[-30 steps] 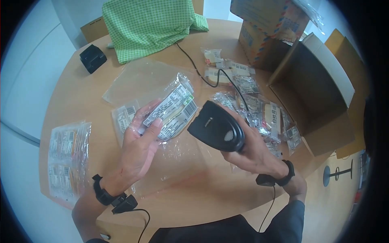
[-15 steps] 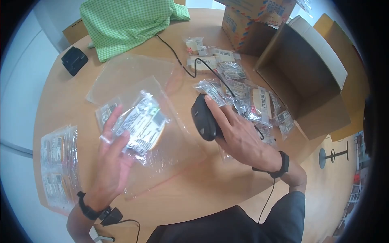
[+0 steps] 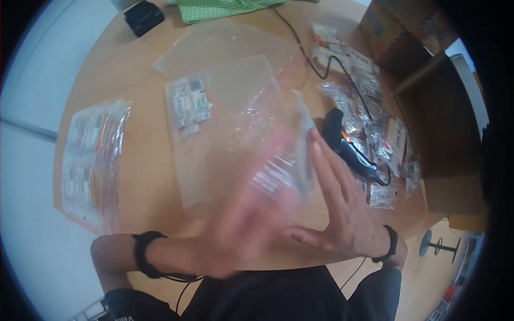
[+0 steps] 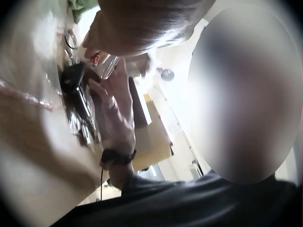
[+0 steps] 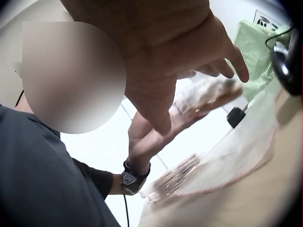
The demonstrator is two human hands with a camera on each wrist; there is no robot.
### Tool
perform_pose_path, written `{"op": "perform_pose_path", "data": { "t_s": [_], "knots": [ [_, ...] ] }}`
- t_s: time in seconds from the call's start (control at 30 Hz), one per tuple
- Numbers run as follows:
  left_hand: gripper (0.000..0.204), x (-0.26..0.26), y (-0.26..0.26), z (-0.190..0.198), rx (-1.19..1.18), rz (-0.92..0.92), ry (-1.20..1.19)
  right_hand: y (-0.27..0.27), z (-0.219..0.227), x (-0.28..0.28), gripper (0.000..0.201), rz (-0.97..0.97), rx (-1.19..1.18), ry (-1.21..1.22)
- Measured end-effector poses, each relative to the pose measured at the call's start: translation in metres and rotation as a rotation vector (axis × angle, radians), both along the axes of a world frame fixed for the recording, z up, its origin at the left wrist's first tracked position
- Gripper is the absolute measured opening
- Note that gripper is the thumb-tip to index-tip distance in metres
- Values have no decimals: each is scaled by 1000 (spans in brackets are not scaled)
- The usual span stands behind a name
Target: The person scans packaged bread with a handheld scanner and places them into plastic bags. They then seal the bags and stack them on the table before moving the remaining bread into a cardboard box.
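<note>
My left hand (image 3: 243,214), blurred by motion, holds a wrapped bread slice (image 5: 208,97) in a clear, labelled packet, turned nearly edge-on in the head view. Beside the packet is my right hand (image 3: 342,211), its fingers extended and nothing in its grasp. Just beyond those fingers a black barcode scanner (image 3: 357,158) lies on the table among several small clear packets (image 3: 393,136). Under the left hand's area spreads a large clear plastic bag (image 3: 235,67). Another labelled packet (image 3: 188,101) lies at its left part.
A bag of several labelled packets (image 3: 88,160) lies at the table's left. On the right stands an open cardboard box (image 3: 450,139), with a printed box (image 3: 393,24) behind it. A black stand (image 3: 143,18) and a green checked cloth (image 3: 225,8) are at the far side.
The right hand has let go of the scanner, which now lies among the packets on the right. The left hand has carried the wrapped bread slice rightward to the right hand. The head view has tilted down.
</note>
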State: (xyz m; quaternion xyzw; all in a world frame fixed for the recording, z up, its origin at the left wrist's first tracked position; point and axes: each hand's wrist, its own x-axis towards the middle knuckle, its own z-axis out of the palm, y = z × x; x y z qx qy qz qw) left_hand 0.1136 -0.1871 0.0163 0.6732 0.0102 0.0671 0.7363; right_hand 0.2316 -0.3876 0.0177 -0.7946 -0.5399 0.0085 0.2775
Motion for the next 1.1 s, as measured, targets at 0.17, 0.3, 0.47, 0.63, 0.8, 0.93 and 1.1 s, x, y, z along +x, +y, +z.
{"op": "perform_pose_path", "data": {
  "t_s": [0.17, 0.3, 0.47, 0.63, 0.8, 0.93, 1.1],
  "knots": [
    [82, -15, 2, -5, 779, -145, -335, -17, -10, 4, 67, 3, 292, -189],
    [50, -12, 37, -32, 1649, -43, -352, -49, -13, -11, 52, 384, 179, -457],
    [33, -13, 55, -25, 1685, -102, -300, -18, -38, -48, 46, 653, 176, -595],
    [23, -17, 57, -23, 1746, 101, -536, 30, -42, -24, 54, 335, -264, -996],
    [43, -59, 36, -40, 1670, -28, -445, 31, -63, -38, 47, 187, -354, -921],
    [69, -73, 18, -51, 1502, -302, -159, 34, -79, -37, 44, 185, -312, -716],
    [74, -81, 20, -60, 1550, -361, -158, 68, -88, -5, 46, 76, -220, -318]
  ]
}}
